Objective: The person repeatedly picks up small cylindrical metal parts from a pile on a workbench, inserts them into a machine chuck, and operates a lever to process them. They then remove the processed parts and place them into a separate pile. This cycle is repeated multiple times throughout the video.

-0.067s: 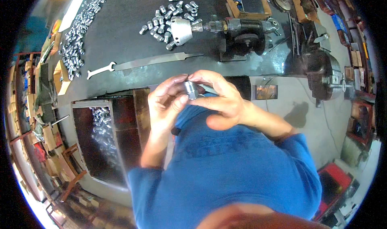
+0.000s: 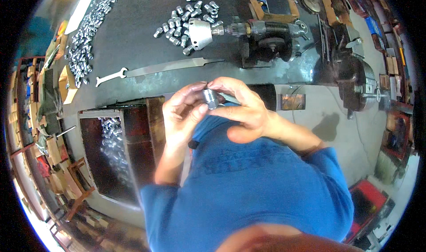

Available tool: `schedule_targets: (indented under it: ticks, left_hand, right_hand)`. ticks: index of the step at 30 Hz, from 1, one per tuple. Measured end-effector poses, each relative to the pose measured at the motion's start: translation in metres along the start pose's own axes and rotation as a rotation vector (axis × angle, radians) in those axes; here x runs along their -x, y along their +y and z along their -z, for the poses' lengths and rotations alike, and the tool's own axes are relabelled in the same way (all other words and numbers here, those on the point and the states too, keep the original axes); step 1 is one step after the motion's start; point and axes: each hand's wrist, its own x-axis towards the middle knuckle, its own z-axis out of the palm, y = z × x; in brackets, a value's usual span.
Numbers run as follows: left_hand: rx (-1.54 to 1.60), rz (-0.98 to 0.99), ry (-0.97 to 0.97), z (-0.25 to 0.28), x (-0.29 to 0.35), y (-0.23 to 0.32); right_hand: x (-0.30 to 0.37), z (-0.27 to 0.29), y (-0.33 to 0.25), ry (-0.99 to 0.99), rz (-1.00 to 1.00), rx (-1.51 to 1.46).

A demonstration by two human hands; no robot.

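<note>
In front of my chest, a shiny threaded hex fitting (image 2: 210, 99) is held between both hands. My left hand (image 2: 183, 112) is closed on its left side, with the thumb pressed near the hex end. My right hand (image 2: 246, 108) closes on it from the other side, one finger over the top and another along the bottom. A ridged, grey, rod-like piece (image 2: 229, 97) shows between the right fingers; what it belongs to is hidden. Beyond my hands, an open-end wrench (image 2: 111, 77) and a long flat file (image 2: 171, 66) lie on the dark workbench (image 2: 137, 35).
Several similar fittings (image 2: 179, 25) lie beside a metal cone (image 2: 200, 34) on a geared bench device (image 2: 270, 37). A larger heap of fittings (image 2: 86, 39) spreads at the far left. More fittings fill an open drawer (image 2: 84, 156) below. A vise (image 2: 359, 83) stands at right.
</note>
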Motion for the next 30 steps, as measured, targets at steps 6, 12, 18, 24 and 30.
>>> schedule_targets:
  ticks: [6,12,18,24,30]
  left_hand:
    - [-0.080,-0.002,0.023,0.006,-0.001,-0.008]
    - [-0.144,0.038,0.084,0.006,-0.001,-0.010]
    - [-0.327,-0.110,0.167,0.002,-0.005,-0.006]
    - [-0.338,-0.106,0.279,0.015,-0.009,-0.001]
    - [-0.619,-0.198,0.535,0.053,0.013,0.023]
  right_hand:
    - [0.002,-0.001,0.009,0.021,0.005,-0.003]
    - [-0.001,0.002,0.013,0.004,-0.024,-0.008]
    - [-0.006,0.009,0.013,-0.042,-0.006,0.082]
    - [-0.038,0.021,-0.026,-0.064,0.218,0.118]
    - [-0.083,0.018,-0.074,-0.009,0.410,0.077]
